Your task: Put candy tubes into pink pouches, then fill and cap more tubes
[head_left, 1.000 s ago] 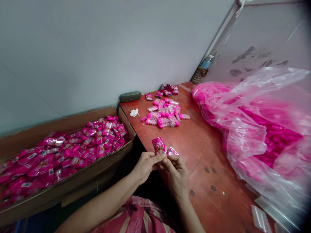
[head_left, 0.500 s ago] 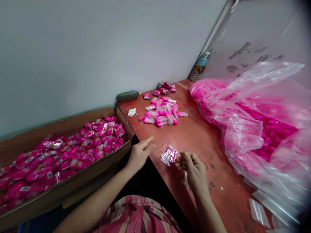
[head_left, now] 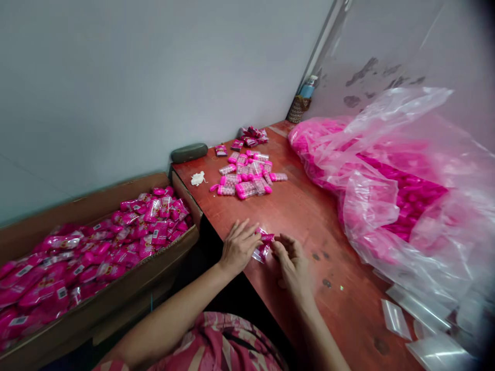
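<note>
A small pink printed clear packet is between my hands, just over the near edge of the red table. My left hand has its fingertips on the packet's left side, the fingers bent together. My right hand pinches the packet's right edge between thumb and fingers. Part of the packet is hidden by the fingers. Farther back lies a pile of small clear tubes with pink caps, filled with light little balls. Behind them are several dark pink printed packets.
At left, a cardboard box holds many filled pink packets. A large plastic bag of pink pieces covers the table's right side. Clear sleeves lie below it. A dark case and crumpled white bit sit at the back left.
My left hand has moved right onto the packet, and my right hand has closed on its edge. The packet, flat before, is now raised or bent. The view has shifted slightly right.
</note>
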Demonstrator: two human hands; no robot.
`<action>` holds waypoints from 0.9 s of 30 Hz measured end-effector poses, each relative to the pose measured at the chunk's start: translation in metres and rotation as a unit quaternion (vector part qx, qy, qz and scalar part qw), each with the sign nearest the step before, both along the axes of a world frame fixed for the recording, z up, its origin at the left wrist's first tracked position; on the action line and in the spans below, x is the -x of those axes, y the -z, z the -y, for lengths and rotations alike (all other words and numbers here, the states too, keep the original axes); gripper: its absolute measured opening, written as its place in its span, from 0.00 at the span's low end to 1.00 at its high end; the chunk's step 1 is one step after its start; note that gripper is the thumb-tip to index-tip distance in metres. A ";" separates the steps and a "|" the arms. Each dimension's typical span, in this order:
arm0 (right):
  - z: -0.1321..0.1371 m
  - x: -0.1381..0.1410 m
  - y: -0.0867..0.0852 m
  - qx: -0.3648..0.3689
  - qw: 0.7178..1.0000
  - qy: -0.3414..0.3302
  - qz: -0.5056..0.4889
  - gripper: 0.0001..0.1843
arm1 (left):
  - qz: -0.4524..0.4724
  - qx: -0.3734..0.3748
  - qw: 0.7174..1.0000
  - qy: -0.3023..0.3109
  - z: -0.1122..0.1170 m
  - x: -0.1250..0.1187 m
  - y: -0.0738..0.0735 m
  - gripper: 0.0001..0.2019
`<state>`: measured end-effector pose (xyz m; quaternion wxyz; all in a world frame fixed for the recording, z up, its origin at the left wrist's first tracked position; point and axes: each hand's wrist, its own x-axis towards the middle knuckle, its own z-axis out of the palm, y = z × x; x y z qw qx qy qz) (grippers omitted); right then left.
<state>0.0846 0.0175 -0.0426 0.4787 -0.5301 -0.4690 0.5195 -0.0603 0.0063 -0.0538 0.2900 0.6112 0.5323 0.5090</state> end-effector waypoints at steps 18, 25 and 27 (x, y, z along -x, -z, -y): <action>-0.114 0.035 -0.041 -0.150 0.908 -0.206 0.333 0.15 | 0.408 0.250 0.877 -0.051 0.009 0.030 -0.013 0.15; -0.188 0.073 -0.043 -0.148 0.844 -0.175 0.485 0.14 | 0.501 0.263 0.818 -0.109 0.013 0.042 -0.014 0.15; -0.192 0.076 -0.038 -0.133 0.838 -0.179 0.499 0.12 | 0.524 0.252 0.803 -0.128 0.012 0.047 -0.015 0.15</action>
